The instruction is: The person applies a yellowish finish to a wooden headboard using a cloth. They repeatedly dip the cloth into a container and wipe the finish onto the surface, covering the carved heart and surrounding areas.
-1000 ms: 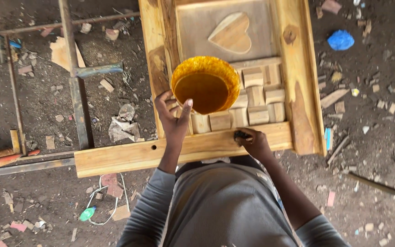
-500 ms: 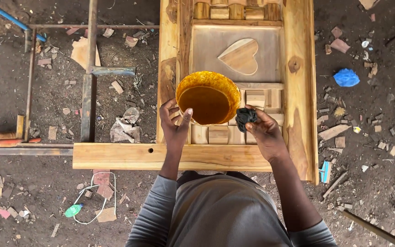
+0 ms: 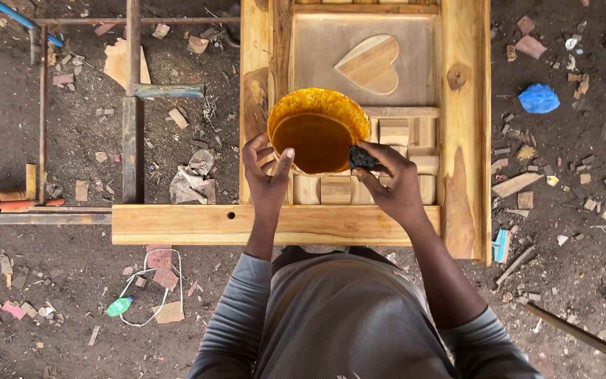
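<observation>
The left hand (image 3: 266, 172) grips the bowl (image 3: 318, 130) by its rim; at the bowl's right edge, the right hand (image 3: 394, 184) pinches a dark sponge (image 3: 361, 158).

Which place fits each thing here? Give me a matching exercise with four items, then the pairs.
Things:
1. yellow bowl
2. dark sponge
3. wooden heart
4. blue bag

Places:
A. on the ground, right of the wooden frame
B. on the flat panel at the top of the frame
C. pinched in the right hand at the bowl's rim
D. held in the left hand, with brown liquid inside

Pairs: 1-D, 2-C, 3-B, 4-A
</observation>
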